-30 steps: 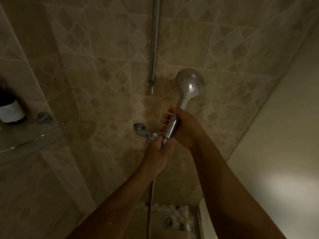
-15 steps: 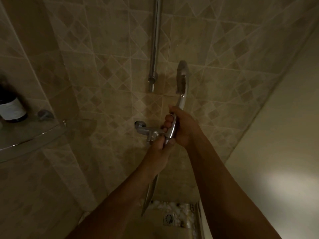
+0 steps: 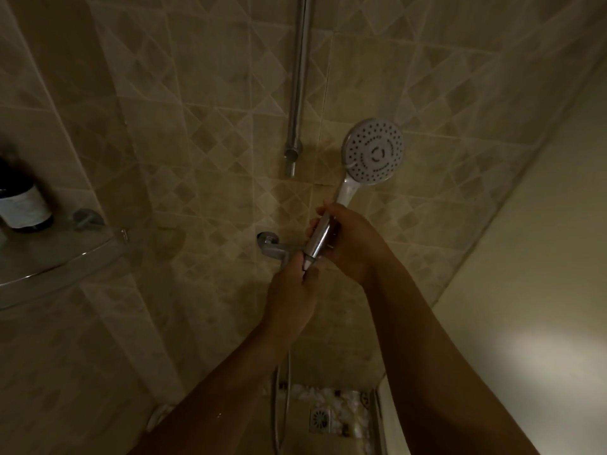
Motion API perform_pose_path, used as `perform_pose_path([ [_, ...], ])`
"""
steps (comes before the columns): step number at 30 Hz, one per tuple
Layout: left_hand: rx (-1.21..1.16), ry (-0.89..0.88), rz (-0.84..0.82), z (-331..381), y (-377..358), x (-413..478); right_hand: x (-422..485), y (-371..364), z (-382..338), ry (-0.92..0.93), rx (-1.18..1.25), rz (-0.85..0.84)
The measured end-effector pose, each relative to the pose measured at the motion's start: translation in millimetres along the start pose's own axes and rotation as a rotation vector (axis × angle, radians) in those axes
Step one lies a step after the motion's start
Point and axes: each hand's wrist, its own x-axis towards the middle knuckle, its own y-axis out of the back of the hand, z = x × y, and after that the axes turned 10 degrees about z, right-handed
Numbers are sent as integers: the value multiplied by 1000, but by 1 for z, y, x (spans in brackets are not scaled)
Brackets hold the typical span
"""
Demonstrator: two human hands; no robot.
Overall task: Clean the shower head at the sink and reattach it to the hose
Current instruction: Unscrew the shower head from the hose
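Observation:
The chrome shower head (image 3: 373, 152) points up in front of the tiled wall, its round nozzle face turned toward me. My right hand (image 3: 351, 244) grips its shiny handle from the right. Just below, my left hand (image 3: 290, 297) holds the hose end at the foot of the handle, where the two parts meet. The hose (image 3: 278, 402) hangs down from under my left hand to the floor. The joint itself is mostly hidden by my fingers.
A chrome riser rail (image 3: 298, 93) runs down the wall and ends above the mixer tap (image 3: 272, 247). A glass corner shelf (image 3: 56, 264) on the left carries a dark bottle (image 3: 21, 205). A square floor drain (image 3: 319, 419) lies in pebble flooring below.
The shower head has turned about its handle: first its back showed, then its edge, now its nozzle face. Both hands stay at the handle and hose end.

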Motion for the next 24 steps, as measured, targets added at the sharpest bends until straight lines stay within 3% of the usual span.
perform_pose_path([
  [4,216,-72,70,-8,-5,-3,-3,-12,12,-2,72,114],
  [7,21,-57,-11,-6,-6,-5,-2,-13,14,-15,133,140],
  [12,-384,131,-326,6,0,-4,-4,-1,5,-61,244,41],
  [16,-698,455,-642,11,12,-4,-10,5,-4,-124,311,-216],
  [19,-881,547,-862,12,18,-5,-13,5,-8,-139,324,-379],
  [21,-920,569,-862,14,18,-7,-14,4,-9,-117,275,-368],
  [24,-724,485,-602,13,12,-10,-12,2,-8,-89,169,-189],
])
